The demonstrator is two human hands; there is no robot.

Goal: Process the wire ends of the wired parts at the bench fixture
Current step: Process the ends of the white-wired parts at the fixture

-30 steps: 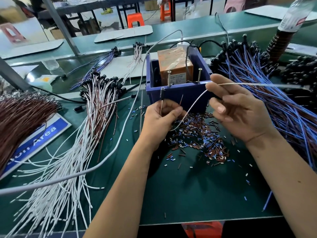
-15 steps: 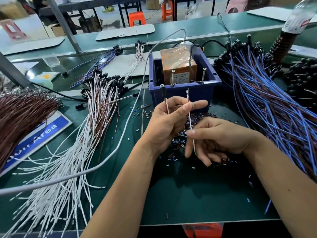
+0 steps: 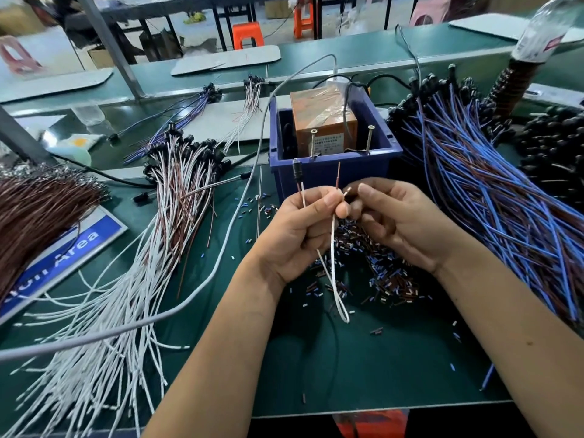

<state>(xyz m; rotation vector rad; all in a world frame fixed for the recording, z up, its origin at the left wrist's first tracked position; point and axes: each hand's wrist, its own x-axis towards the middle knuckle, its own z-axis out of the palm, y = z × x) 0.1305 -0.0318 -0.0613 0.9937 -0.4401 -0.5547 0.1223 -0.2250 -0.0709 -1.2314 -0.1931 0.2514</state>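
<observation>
In front of the blue fixture box (image 3: 335, 172), my left hand (image 3: 300, 229) grips a wired part: its small black body (image 3: 297, 172) sticks up above my fist, a brown wire end (image 3: 338, 175) points up beside it, and the white wire (image 3: 335, 273) hangs below in a loop. My right hand (image 3: 401, 222) is close against the left, its fingertips pinching the bared tip of the white wire (image 3: 347, 193). Inside the box sits an orange block (image 3: 322, 121) with two upright screws (image 3: 368, 137) at the front wall.
White-and-brown wired parts (image 3: 132, 254) fan out on the left, brown wires (image 3: 34, 213) at the far left, blue wired parts (image 3: 493, 191) on the right. Cut insulation bits (image 3: 379, 267) litter the green mat under my hands. A grey cable (image 3: 202, 279) crosses the bench. A bottle (image 3: 543, 30) stands back right.
My right hand drew the white wire from the right-hand pile in toward the left hand, then rose to the wire tips. The wire now hangs looped below my hands.
</observation>
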